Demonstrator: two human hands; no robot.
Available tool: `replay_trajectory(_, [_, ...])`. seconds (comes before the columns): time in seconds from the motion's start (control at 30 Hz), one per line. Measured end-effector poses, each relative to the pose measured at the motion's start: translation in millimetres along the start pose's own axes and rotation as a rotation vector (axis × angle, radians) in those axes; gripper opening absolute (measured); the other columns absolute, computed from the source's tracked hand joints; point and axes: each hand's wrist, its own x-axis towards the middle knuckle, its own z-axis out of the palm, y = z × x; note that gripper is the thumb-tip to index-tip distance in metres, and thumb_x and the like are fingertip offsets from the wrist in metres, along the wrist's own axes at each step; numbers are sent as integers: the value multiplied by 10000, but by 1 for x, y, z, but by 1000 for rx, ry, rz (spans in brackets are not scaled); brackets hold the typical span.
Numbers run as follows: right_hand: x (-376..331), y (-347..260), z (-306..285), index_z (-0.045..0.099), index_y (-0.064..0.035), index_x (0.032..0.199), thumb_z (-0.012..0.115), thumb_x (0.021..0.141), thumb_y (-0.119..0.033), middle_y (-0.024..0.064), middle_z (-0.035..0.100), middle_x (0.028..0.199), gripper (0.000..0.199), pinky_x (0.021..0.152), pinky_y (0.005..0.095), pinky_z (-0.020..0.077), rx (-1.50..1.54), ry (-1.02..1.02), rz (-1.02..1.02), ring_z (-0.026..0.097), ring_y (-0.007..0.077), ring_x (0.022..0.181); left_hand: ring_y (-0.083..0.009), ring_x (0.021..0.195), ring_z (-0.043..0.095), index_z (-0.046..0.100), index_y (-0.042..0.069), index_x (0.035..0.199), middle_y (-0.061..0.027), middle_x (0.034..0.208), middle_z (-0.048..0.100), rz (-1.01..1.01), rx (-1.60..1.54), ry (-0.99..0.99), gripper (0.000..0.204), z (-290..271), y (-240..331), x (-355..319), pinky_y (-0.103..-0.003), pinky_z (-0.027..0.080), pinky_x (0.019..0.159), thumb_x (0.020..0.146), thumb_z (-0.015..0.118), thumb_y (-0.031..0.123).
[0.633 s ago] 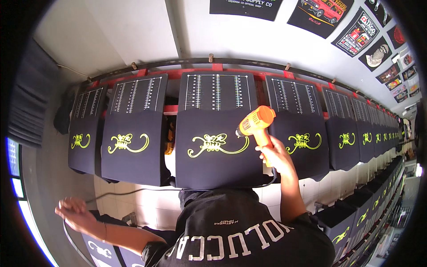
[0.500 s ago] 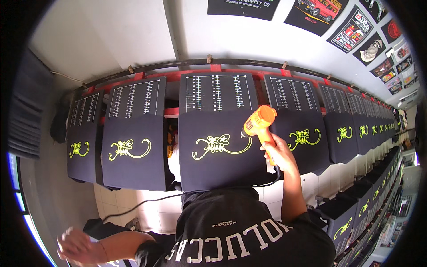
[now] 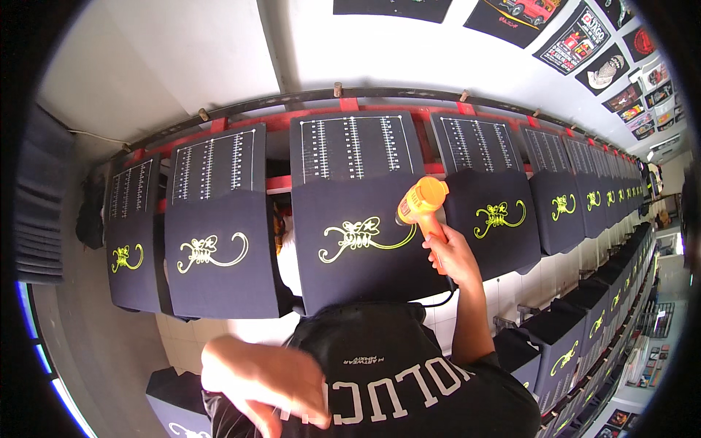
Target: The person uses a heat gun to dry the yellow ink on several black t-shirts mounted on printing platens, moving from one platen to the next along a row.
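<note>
Orange heat gun [image 3: 423,203] is over the right edge of the middle board [image 3: 331,150], body tilted, nozzle facing left above the tail end of the yellow-green print [image 3: 358,237]. Gap to the cloth can't be judged from this view.

Right hand [image 3: 454,255] has it by the handle, fingers wrapped closed. Black cord [image 3: 445,298] drops from the handle near the board's lower right corner.

Left hand [image 3: 266,376] is off the lower edge of the boards, in front of the person's own black top [image 3: 394,336]. Blurred; fingers look loosely bent and apart, nothing visible in hold.

Dark shirt [image 3: 358,281] covers the middle board up to roughly half; upper part is bare, with white ruler marks. Left board [image 3: 193,157] and right board [image 3: 465,157] match: shirt on, print on, upper end bare.

Status: linework is on the nearer shirts along this row, so that part reads as done there. Wet or dry: can't tell, no visible difference between boards. Far end too small to check.

Beyond: red frame [image 3: 280,184] behind the boards, black rail [image 3: 401,93] past their upper edges, posters [image 3: 606,73] on the wall.
</note>
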Motion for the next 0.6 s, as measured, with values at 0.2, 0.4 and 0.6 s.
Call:
replay_trajectory(0.2, [1,4,-2,566,-27,1131,615,925,-198,0,579,771,271,488,235,478,41,11,1,559,71,591,-116,843,563,606,0,1028,-53,873,614,-357,459,1218,194,-69,-135,-31,-300,473,756,998,550,183])
replay_trajectory(0.4, [1,0,-11,566,-27,1136,618,924,-200,-7,568,759,278,488,226,474,22,-25,12,563,65,596,-347,1087,575,577,7,1156,-193,1191,585,-491,1121,1341,235,-86,-269,-99,-405,451,955,973,551,152])
replay_trajectory(0.6, [6,9,-13,561,-31,1142,605,943,-213,-2,572,774,273,504,224,480,22,-19,-24,567,66,601,-235,1308,480,501,90,1349,-75,1451,474,-818,1357,1275,438,-78,-309,-82,-422,420,1018,1005,446,357])
